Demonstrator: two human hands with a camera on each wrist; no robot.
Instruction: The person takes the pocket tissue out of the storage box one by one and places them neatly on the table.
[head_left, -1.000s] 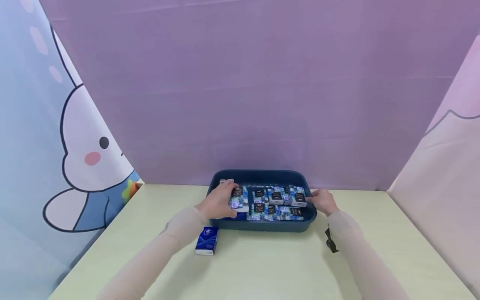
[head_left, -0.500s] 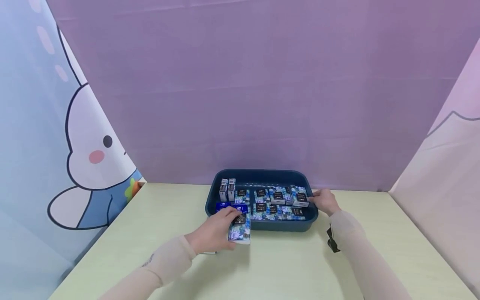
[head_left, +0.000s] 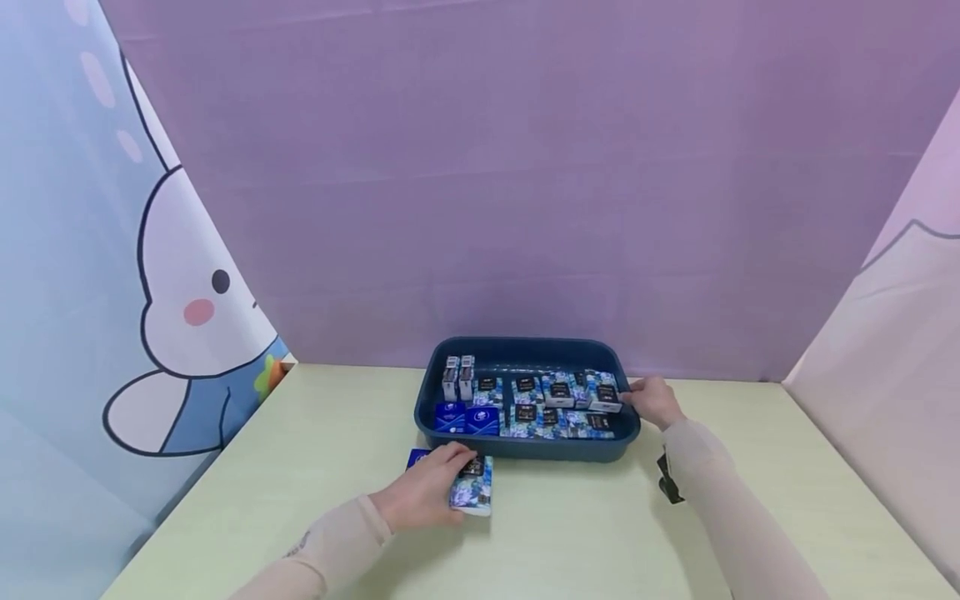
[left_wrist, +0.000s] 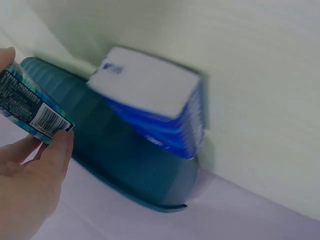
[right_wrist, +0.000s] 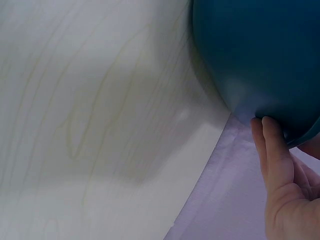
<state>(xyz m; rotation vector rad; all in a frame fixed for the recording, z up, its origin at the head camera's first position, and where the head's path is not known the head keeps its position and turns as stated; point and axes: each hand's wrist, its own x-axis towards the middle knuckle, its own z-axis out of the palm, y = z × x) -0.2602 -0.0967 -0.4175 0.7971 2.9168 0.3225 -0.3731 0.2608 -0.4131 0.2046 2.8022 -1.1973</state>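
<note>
My left hand (head_left: 423,496) grips a floral tissue pack (head_left: 472,493) with a black label, just in front of the bin. The left wrist view shows the pack's barcode side (left_wrist: 35,102) between thumb and fingers. Partly behind that hand, a dark blue tissue pack (head_left: 417,457) lies on the table. With fingers outside and thumb over the edge, my right hand (head_left: 654,402) pinches the right rim of the dark teal plastic bin (head_left: 525,450). Inside the bin are several floral packs (head_left: 592,425), two blue packs (head_left: 482,421) and two narrow packs (head_left: 467,379) standing on edge.
A small black object (head_left: 669,481) lies on the pale table (head_left: 570,533) beside the right forearm. Behind the bin rises a purple cloth backdrop (head_left: 525,183). A cartoon-printed curtain (head_left: 172,333) borders the left side.
My left hand has lifted the floral pack out of the bin's left part and brought it toward me over the front rim. My right hand stays at the right rim.
</note>
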